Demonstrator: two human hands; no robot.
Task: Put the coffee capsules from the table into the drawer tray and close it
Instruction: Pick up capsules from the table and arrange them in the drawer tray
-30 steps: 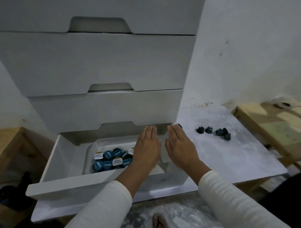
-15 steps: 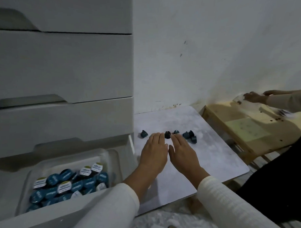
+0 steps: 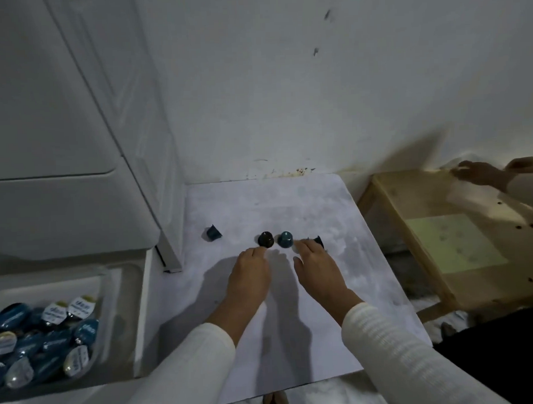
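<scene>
The small, rigid black coffee capsule [image 3: 266, 239] and teal coffee capsule [image 3: 285, 239] look light and likely slippery on the pale surface [image 3: 335, 217]; pinch their tapered sides, as the left hand [image 3: 249, 276] reaches with loosely open grip and the right hand [image 3: 317, 269] curls over hidden capsules, grip unclear.

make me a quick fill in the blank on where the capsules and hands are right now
1. The left hand reaches toward the ____ capsule.
2. The lone capsule near the cabinet lies on its ____.
3. The drawer is ____.
4. The teal capsule stands to the ____ of the black one.

Missing words: black; side; open; right
</scene>
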